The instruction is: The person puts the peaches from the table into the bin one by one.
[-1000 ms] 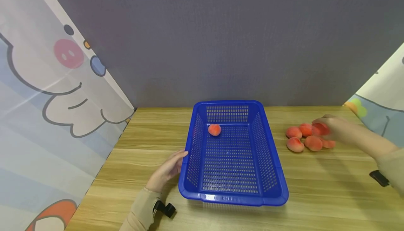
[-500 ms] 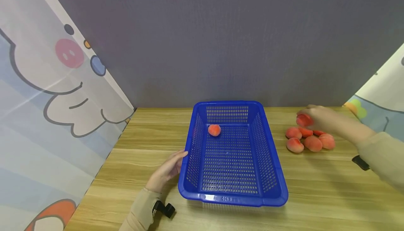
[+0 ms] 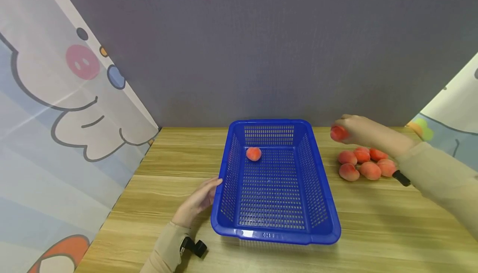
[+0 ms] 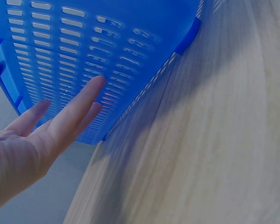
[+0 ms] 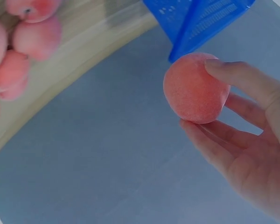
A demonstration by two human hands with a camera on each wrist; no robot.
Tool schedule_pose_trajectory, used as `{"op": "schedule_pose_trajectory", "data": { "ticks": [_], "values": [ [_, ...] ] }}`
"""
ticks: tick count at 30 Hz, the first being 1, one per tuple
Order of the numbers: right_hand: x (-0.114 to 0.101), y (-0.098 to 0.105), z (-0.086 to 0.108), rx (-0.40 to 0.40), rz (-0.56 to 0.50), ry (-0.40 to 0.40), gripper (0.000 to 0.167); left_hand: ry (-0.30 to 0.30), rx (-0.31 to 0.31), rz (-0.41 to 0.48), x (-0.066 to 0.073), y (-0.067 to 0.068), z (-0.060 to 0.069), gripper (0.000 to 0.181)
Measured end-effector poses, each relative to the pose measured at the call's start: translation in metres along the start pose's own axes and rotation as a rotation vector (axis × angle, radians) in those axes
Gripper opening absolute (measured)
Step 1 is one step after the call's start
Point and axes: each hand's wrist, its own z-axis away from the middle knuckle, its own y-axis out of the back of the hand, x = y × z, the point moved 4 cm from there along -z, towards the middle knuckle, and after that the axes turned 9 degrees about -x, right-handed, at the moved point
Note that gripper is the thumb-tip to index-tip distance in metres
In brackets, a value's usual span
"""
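Observation:
A blue plastic basket (image 3: 276,237) with slotted walls stands on the wooden table, one peach (image 3: 254,154) lying inside near its far left corner. At the basket's left rim is my left hand (image 3: 196,202); a fingertip touches the rim, while in the left wrist view straight, spread fingers (image 4: 77,107) lie along the outer wall. My right hand (image 3: 360,131) holds another peach (image 5: 193,88) in the air, right of the basket's far end, pinched between thumb and fingers. Below that hand, several peaches (image 3: 370,170) sit in a cluster on the table.
The wooden table (image 3: 175,152) extends on both sides of the basket. A dark grey panel (image 3: 239,49) rises behind its far edge. Cartoon-printed curtains (image 3: 41,152) hang at the left and right.
My right hand has lifted a peach from the cluster and carried it leftward and up toward the basket. The left hand and the basket have stayed in place.

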Motion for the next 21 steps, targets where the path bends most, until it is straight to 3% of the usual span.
{"op": "schedule_pose_trajectory", "data": {
  "ticks": [2, 5, 10, 21],
  "values": [
    [-0.010, 0.001, -0.005, 0.049, 0.233, 0.144, 0.009, -0.003, -0.003, 0.004, 0.000, 0.000, 0.000, 0.028],
    [-0.026, 0.001, -0.013, 0.236, 0.603, 0.351, 0.021, -0.010, -0.017, 0.007, 0.001, -0.001, 0.001, 0.029],
    [-0.040, -0.001, -0.027, 0.255, 0.634, 0.405, 0.021, -0.009, -0.021, 0.010, 0.001, 0.000, 0.001, 0.029],
    [-0.077, -0.013, -0.058, 0.192, 0.610, 0.414, 0.027, -0.007, -0.021, -0.002, 0.001, 0.000, 0.000, 0.030]
  ]
}}
